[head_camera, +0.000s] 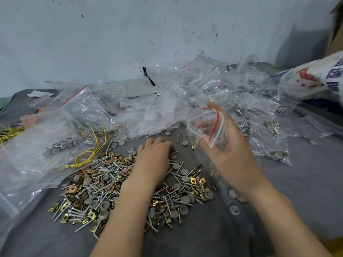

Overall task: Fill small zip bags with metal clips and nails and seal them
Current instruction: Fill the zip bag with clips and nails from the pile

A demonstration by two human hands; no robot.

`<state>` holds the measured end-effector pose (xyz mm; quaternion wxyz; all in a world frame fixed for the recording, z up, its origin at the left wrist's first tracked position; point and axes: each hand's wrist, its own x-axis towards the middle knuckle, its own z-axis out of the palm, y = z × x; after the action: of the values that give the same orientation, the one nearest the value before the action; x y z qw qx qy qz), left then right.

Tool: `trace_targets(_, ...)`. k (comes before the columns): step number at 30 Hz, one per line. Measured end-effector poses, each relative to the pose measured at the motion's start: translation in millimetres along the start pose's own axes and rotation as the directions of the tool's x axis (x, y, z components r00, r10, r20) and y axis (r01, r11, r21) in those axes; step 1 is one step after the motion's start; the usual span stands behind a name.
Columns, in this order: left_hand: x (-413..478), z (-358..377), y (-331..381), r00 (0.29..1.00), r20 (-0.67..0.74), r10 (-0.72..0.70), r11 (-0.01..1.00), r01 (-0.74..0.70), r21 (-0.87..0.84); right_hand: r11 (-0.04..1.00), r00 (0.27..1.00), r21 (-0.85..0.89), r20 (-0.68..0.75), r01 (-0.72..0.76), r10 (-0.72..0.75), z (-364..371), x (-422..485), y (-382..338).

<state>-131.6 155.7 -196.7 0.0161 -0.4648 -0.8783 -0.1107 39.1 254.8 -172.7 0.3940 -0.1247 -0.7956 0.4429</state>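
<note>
Pile of nails and clips [104, 182]: small, hard, sharp; best pinched a few at a time.
Zip bag [206, 130]: limp, slippery film, at 2 o'clock of the pile; right hand [233, 151] fingers curl round its red-striped mouth.
Left hand [155, 156]: fingers curled at the pile's 12 o'clock; grip hidden.

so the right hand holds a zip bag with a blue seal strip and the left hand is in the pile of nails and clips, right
No: the head view shows the seal strip is red, not blue. The right hand holds the zip bag and the left hand is in the pile of nails and clips.
</note>
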Motion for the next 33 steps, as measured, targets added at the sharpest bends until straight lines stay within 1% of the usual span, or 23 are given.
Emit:
trace_targets(3,-3.7,-1.2,-1.6,1.0,-0.01,-0.027,0.999,0.027,-0.036,1.0,1.0,0.011,0.0,0.002,-0.002,-1.4,0.2,-0.5)
trace_targets(6,-10.6,-3.8,-0.9,0.997,-0.069,-0.029,0.994,0.022,-0.104,1.0,1.0,-0.022,-0.006,0.007,-0.008,0.5,-0.9,-1.1)
trace_targets(7,-12.6,-6.4,-0.7,0.995,-0.094,-0.037,0.987,0.022,-0.156,1.0,1.0,-0.026,-0.005,0.004,-0.004,1.6,-1.4,-1.4)
trace_targets(9,-16.5,-17.7,-0.4,0.985,-0.156,-0.076,0.94,0.018,-0.342,1.0,1.0,-0.03,-0.005,0.008,-0.008,4.0,-2.7,-1.9)
trace_targets(11,-21.0,-35.9,-0.4,0.965,-0.235,-0.117,0.835,-0.033,-0.549,1.0,1.0,-0.023,0.002,0.004,-0.004,7.2,-3.6,-2.0)
trace_targets(12,-24.0,-45.5,0.1,0.955,-0.262,-0.142,0.758,-0.065,-0.649,1.0,1.0,-0.014,0.006,0.001,0.0,8.6,-3.8,-1.7)
trace_targets(13,-26.9,-54.1,0.8,0.95,-0.262,-0.171,0.637,-0.096,-0.765,1.0,1.0,-0.01,0.012,0.001,-0.001,10.0,-3.8,-1.4)
trace_targets(14,-30.1,-61.9,1.8,0.954,-0.231,-0.192,0.461,-0.12,-0.879,1.0,1.0,-0.01,0.02,0.003,-0.003,11.4,-4.0,-1.0)
trace_targets(15,-33.6,-68.8,3.6,0.965,-0.172,-0.2,0.237,-0.123,-0.964,1.0,1.0,-0.01,0.031,0.004,-0.004,12.6,-4.0,-0.4)
trace_targets(16,-36.2,-73.2,4.9,0.976,-0.109,-0.189,0.013,-0.108,-0.994,1.0,0.999,-0.008,0.043,0.005,-0.005,13.6,-4.2,0.0)
trace_targets(17,-38.1,-75.5,5.2,0.983,-0.056,-0.177,-0.157,-0.084,-0.984,1.0,0.999,-0.008,0.052,0.006,-0.006,14.8,-4.3,0.5)
trace_targets(18,-39.6,-76.3,4.5,0.984,-0.008,-0.18,-0.258,-0.055,-0.965,1.0,0.998,-0.014,0.057,0.011,-0.01,16.1,-4.2,0.3)
trace_targets(19,-40.2,-76.4,3.6,0.981,0.04,-0.191,-0.319,-0.024,-0.947,1.0,0.998,-0.02,0.059,0.018,-0.017,17.5,-4.0,0.1)
trace_targets(22,-41.9,-74.8,-0.5,0.966,0.139,-0.218,-0.406,0.04,-0.913,0.999,0.997,-0.001,0.064,0.044,-0.044,21.8,-3.6,-0.3)
trace_targets(24,-43.0,-75.4,-1.3,0.965,0.141,-0.223,-0.39,0.044,-0.92,0.999,0.997,0.013,0.067,0.046,-0.047,23.4,-3.6,-0.2)
trace_targets(25,-44.1,-76.9,-0.4,0.966,0.123,-0.227,-0.354,0.036,-0.935,0.999,0.997,0.012,0.065,0.047,-0.048,23.6,-3.5,-0.1)
trace_targets(26,-45.7,-79.4,1.0,0.968,0.089,-0.233,-0.289,0.019,-0.957,0.999,0.997,0.008,0.062,0.047,-0.048,23.6,-3.4,0.1)
trace_targets(27,-47.7,-82.5,2.7,0.97,0.029,-0.243,-0.173,-0.014,-0.985,0.999,0.997,0.005,0.063,0.048,-0.048,23.8,-3.3,-0.2)
trace_targets(28,-49.7,-86.4,5.0,0.966,-0.062,-0.252,0.002,-0.063,-0.998,0.999,0.997,0.008,0.066,0.049,-0.049,24.0,-3.1,-0.8)
trace_targets(29,-51.3,-89.3,8.1,0.955,-0.177,-0.237,0.203,-0.129,-0.971,0.999,0.996,0.011,0.071,0.05,-0.051,24.3,-3.1,-1.5)
trace_targets(30,-53.1,-92.4,12.2,0.94,-0.287,-0.186,0.374,-0.202,-0.905,0.999,0.996,0.007,0.075,0.052,-0.053,24.7,-3.2,-2.3)
trace_targets(31,-54.9,-95.0,17.5,0.925,-0.362,-0.114,0.49,-0.265,-0.831,0.998,0.996,-0.002,0.077,0.055,-0.055,24.9,-3.2,-3.2)
trace_targets(33,-56.6,-96.5,28.0,0.917,-0.399,0.011,0.608,-0.323,-0.725,0.999,0.996,-0.014,0.073,0.051,-0.05,25.0,-2.5,-3.5)
